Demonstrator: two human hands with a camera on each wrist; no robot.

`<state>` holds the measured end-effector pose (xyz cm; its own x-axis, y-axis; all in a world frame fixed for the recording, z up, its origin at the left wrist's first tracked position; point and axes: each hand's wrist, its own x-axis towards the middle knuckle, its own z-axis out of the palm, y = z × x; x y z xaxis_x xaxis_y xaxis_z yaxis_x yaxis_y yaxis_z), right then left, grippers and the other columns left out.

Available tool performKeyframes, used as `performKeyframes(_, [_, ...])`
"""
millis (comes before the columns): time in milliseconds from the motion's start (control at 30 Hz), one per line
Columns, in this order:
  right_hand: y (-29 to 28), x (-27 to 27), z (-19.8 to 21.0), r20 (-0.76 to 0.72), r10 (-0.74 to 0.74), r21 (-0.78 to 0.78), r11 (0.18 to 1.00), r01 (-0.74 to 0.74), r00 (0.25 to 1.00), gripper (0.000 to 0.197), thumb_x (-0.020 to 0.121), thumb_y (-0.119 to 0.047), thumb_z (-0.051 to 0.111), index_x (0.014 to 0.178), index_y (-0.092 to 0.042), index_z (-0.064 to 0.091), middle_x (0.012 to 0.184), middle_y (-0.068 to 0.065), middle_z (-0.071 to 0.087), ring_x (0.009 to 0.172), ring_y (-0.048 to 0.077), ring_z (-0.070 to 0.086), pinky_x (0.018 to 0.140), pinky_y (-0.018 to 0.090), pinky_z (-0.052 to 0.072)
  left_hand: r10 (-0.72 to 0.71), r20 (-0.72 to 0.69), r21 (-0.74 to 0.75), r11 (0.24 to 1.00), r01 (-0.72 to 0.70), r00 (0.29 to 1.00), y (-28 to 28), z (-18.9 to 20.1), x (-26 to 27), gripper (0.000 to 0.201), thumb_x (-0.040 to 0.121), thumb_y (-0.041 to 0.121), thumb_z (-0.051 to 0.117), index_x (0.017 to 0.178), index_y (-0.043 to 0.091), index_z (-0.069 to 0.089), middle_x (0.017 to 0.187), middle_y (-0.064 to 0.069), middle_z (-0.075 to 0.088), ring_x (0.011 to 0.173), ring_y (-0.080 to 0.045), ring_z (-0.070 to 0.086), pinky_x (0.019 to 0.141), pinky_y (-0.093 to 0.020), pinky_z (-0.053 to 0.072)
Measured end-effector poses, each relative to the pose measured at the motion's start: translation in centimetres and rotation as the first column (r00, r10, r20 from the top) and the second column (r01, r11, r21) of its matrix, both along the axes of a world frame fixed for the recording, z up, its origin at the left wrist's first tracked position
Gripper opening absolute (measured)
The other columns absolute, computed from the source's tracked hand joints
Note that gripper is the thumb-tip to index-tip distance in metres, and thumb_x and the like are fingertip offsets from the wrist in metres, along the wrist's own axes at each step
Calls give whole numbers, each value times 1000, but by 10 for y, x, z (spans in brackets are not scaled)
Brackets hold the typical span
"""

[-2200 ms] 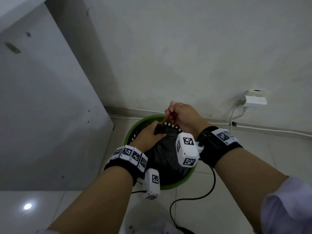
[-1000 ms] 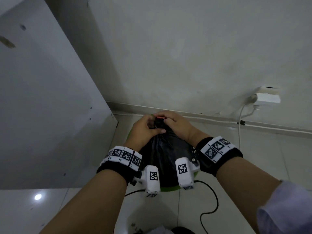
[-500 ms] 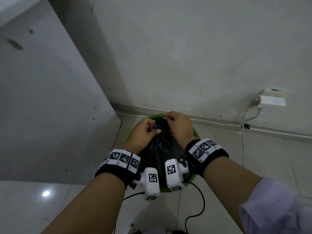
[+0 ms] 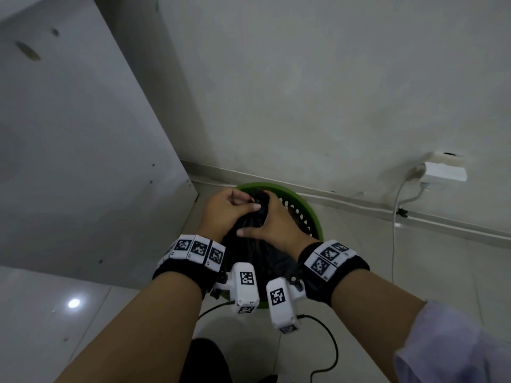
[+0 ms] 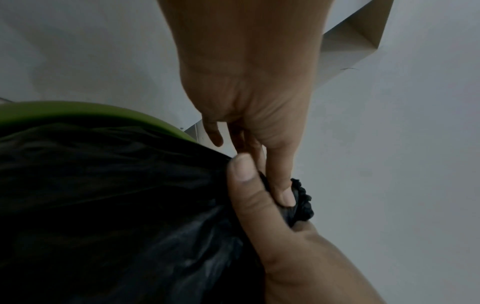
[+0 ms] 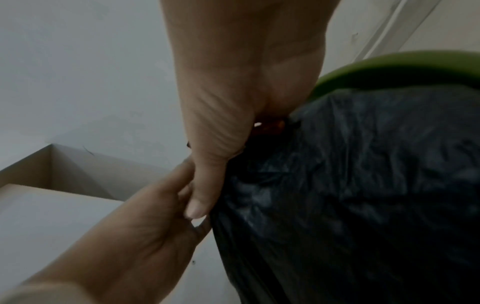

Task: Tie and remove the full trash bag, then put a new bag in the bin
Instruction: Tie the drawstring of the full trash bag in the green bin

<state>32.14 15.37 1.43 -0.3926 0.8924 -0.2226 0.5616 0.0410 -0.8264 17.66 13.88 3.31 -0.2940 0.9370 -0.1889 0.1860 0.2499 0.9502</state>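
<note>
Trash bag (image 4: 257, 252) neck, held apart a moment ago, is now bunched — left hand (image 4: 225, 210) and right hand (image 4: 272, 222) both clench it; tying underway, bin (image 4: 313, 217) unemptied.

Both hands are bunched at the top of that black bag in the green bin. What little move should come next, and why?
Probably cinch the knot tight. Both the left hand and right hand grip the gathered neck of the black bag, which sits in the green bin.
</note>
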Motion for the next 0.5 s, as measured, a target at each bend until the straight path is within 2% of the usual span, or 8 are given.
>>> performKeyframes(100, [-2, -10, -8, 52, -140, 110, 985, 134, 989, 89, 53, -59, 75, 128, -22, 47, 124, 0, 60, 118, 21, 55, 106, 53, 36, -48, 3, 16, 999, 48, 999, -4, 2, -3, 25, 70, 12, 85, 84, 15, 65, 83, -13, 72, 78, -20, 69, 75, -31, 55])
performKeyframes(167, [-3, -13, -10, 71, -190, 149, 973, 178, 979, 64, 60, -56, 66, 115, -25, 57, 109, -1, 67, 108, 21, 61, 104, 54, 38, -99, -56, 31, 994, 101, 994, -5, 1, -9, 16, 80, 19, 78, 88, 16, 64, 84, -9, 73, 84, -19, 69, 80, -32, 53])
performKeyframes(200, [-3, -14, -11, 87, -194, 155, 972, 179, 977, 59, 61, -56, 63, 111, -24, 59, 104, 0, 69, 105, 22, 63, 103, 54, 38, -125, -96, 35, 991, 129, 988, -6, -1, -14, 11, 86, 22, 71, 91, 15, 64, 86, -5, 74, 87, -17, 69, 83, -32, 51])
performKeyframes(267, [-2, -15, -11, 130, -188, 157, 973, 167, 974, 59, 64, -58, 63, 106, -16, 63, 101, 7, 71, 102, 28, 63, 102, 53, 39, -150, -188, 48, 986, 162, 971, -10, -12, -30, 11, 96, 23, 57, 98, 14, 64, 95, 1, 72, 96, -15, 66, 88, -30, 49])
performKeyframes(300, [-3, -15, -10, 136, -199, 167, 970, 175, 971, 66, 63, -63, 60, 106, -12, 64, 100, 11, 70, 101, 30, 63, 100, 53, 41, -148, -274, 69, 983, 173, 950, -13, -20, -40, 14, 98, 23, 53, 102, 15, 64, 101, 2, 69, 101, -17, 64, 89, -30, 47])
performKeyframes(367, [-5, -15, -12, 131, -230, 186, 961, 204, 964, 81, 56, -73, 50, 102, -8, 65, 97, 14, 69, 98, 33, 62, 92, 51, 47, -113, -444, 87, 982, 168, 889, -20, -46, -63, 25, 99, 28, 48, 118, 17, 60, 117, -4, 60, 114, -23, 56, 97, -32, 43])
performKeyframes(433, [-7, -14, -16, 119, -255, 199, 953, 229, 960, 66, 60, -70, 58, 85, -8, 60, 90, 16, 66, 93, 35, 61, 85, 52, 49, -60, -453, 2, 998, 68, 889, -33, -68, -77, 40, 101, 33, 44, 136, 16, 47, 138, -12, 48, 128, -27, 46, 107, -36, 35])
performKeyframes(500, [-12, -12, -18, 99, -290, 201, 943, 266, 952, 57, 66, -63, 65, 81, -9, 54, 91, 19, 63, 94, 37, 60, 86, 54, 47, -35, -387, -99, 995, -3, 921, -45, -86, -79, 50, 103, 39, 37, 146, 15, 36, 150, -11, 39, 136, -28, 39, 110, -37, 30])
